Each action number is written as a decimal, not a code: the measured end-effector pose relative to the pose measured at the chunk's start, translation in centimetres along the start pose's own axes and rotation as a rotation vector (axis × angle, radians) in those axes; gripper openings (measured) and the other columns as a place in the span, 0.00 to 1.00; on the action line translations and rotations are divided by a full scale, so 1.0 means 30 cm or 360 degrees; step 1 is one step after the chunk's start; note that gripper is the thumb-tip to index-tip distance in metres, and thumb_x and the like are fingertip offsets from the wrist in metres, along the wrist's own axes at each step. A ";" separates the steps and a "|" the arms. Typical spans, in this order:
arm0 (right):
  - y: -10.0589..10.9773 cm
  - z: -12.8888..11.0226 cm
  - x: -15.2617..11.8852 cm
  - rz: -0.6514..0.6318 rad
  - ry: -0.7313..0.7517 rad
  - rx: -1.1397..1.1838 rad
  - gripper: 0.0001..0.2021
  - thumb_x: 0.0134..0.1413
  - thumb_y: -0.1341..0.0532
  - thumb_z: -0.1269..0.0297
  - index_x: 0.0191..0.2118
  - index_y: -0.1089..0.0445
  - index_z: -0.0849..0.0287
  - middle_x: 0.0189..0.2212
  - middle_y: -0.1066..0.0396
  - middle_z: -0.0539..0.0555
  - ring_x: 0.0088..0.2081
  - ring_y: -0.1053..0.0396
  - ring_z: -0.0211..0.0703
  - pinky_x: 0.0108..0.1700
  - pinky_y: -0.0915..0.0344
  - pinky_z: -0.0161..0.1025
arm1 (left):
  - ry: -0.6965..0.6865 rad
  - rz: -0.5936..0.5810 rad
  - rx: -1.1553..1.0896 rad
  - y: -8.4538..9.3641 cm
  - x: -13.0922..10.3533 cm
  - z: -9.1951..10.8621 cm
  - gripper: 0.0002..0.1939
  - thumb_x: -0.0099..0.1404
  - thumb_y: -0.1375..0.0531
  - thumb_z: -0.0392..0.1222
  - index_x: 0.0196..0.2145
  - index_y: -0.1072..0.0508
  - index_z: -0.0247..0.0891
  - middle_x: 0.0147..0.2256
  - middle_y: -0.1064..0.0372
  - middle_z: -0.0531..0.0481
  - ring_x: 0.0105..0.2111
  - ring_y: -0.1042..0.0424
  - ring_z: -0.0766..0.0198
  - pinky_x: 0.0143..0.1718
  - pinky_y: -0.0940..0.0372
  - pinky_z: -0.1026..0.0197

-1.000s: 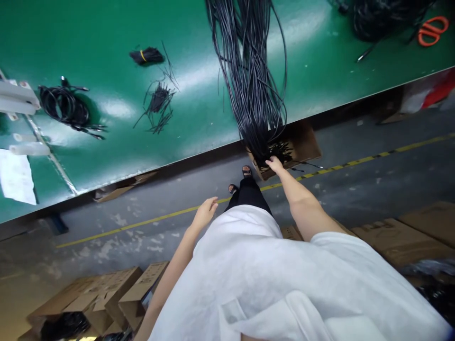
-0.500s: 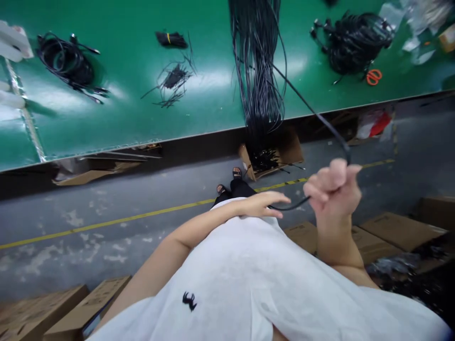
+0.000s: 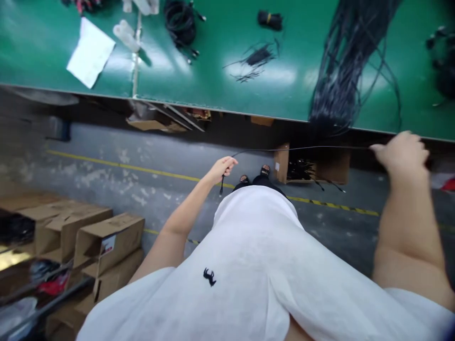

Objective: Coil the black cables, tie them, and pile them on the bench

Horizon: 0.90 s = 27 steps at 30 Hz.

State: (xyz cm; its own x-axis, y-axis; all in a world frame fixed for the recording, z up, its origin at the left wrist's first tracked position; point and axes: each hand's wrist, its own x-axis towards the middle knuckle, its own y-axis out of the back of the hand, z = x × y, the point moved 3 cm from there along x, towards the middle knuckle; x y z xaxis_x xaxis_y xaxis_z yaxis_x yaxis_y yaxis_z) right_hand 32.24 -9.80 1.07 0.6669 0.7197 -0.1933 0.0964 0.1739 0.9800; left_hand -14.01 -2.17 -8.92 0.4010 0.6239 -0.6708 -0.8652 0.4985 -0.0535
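A thin black cable (image 3: 305, 148) stretches nearly level between my two hands, in front of the green table. My left hand (image 3: 223, 169) is closed on it, and a short end with a connector hangs below the fingers. At the right, by the table's front edge, my right hand (image 3: 402, 150) is closed around the other part of the cable. A thick bundle of black cables (image 3: 350, 61) lies on the table and reaches over its edge, up and left of my right hand.
On the green table (image 3: 199, 90) lie a coiled cable (image 3: 179, 23), loose black ties (image 3: 259, 56), a tied bundle (image 3: 270, 20) and a white sheet (image 3: 90, 53). Below stands an open cardboard box (image 3: 282, 163) with black cables. More boxes (image 3: 122, 232) stand at the lower left.
The view has shifted left. My hands have moved far apart, drawing the cable out between them. My left hand, open before, has closed on the cable.
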 end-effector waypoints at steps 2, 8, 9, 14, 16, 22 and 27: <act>-0.078 -0.284 -0.133 -0.0169 0.0567 0.0281 0.45 0.57 0.39 0.42 0.66 0.45 0.77 0.58 0.41 0.83 0.61 0.41 0.63 0.50 0.44 0.55 | 0.0016 -0.0200 -0.0102 -0.058 -0.059 0.026 0.11 0.64 0.38 0.46 0.35 0.25 0.34 0.22 0.44 0.57 0.16 0.51 0.76 0.16 0.55 0.73; -0.289 -0.727 -0.444 -0.1110 0.1588 0.0985 0.14 0.64 0.45 0.58 0.46 0.26 0.58 0.41 0.25 0.55 0.42 0.29 0.44 0.49 0.38 0.41 | -0.0056 -0.0290 -0.0631 0.024 -0.262 0.100 0.11 0.68 0.40 0.44 0.43 0.24 0.37 0.22 0.45 0.56 0.16 0.49 0.76 0.14 0.53 0.74; -0.327 -0.682 -0.419 -0.1089 0.1383 0.0973 0.14 0.65 0.48 0.60 0.42 0.26 0.59 0.37 0.25 0.54 0.37 0.30 0.43 0.45 0.38 0.39 | -0.0149 -0.0035 -0.0781 0.096 -0.283 0.102 0.12 0.71 0.44 0.46 0.44 0.25 0.38 0.21 0.48 0.58 0.15 0.53 0.76 0.13 0.56 0.74; -0.362 -0.402 -0.399 -0.0692 0.1159 0.0385 0.10 0.61 0.44 0.63 0.38 0.26 0.60 0.37 0.25 0.57 0.36 0.30 0.45 0.34 0.45 0.36 | -0.0311 0.0548 -0.0817 0.253 -0.282 0.072 0.18 0.75 0.52 0.48 0.49 0.27 0.39 0.20 0.48 0.59 0.13 0.53 0.76 0.12 0.55 0.74; -0.299 -0.432 -0.511 -0.0910 0.1583 0.0252 0.10 0.61 0.43 0.61 0.36 0.26 0.58 0.36 0.24 0.55 0.35 0.30 0.43 0.32 0.48 0.35 | -0.0255 0.0306 -0.0519 0.152 -0.239 0.059 0.17 0.72 0.46 0.48 0.51 0.27 0.37 0.23 0.38 0.56 0.17 0.41 0.76 0.18 0.45 0.74; -0.054 -0.658 -0.594 -0.0708 0.1736 0.0247 0.18 0.68 0.50 0.58 0.38 0.26 0.59 0.38 0.25 0.57 0.38 0.30 0.44 0.32 0.48 0.36 | -0.0150 -0.0738 -0.0158 -0.158 -0.217 0.040 0.32 0.64 0.39 0.59 0.54 0.27 0.30 0.35 0.23 0.42 0.33 0.25 0.62 0.39 0.33 0.60; -0.057 -0.625 -0.508 -0.0709 0.1703 0.0496 0.16 0.65 0.47 0.57 0.41 0.24 0.58 0.38 0.25 0.55 0.40 0.30 0.45 0.36 0.44 0.36 | -0.0049 -0.1093 -0.0265 -0.134 -0.256 0.079 0.24 0.61 0.35 0.52 0.45 0.22 0.28 0.29 0.26 0.44 0.27 0.29 0.65 0.33 0.37 0.62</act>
State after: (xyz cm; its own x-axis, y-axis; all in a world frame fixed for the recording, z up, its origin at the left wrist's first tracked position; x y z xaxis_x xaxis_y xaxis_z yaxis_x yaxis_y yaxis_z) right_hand 8.05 -8.46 1.47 -0.4083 0.8570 -0.3144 0.4357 0.4856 0.7579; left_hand -12.89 -7.53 -1.81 0.8789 0.2195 -0.4235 -0.4471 0.6884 -0.5712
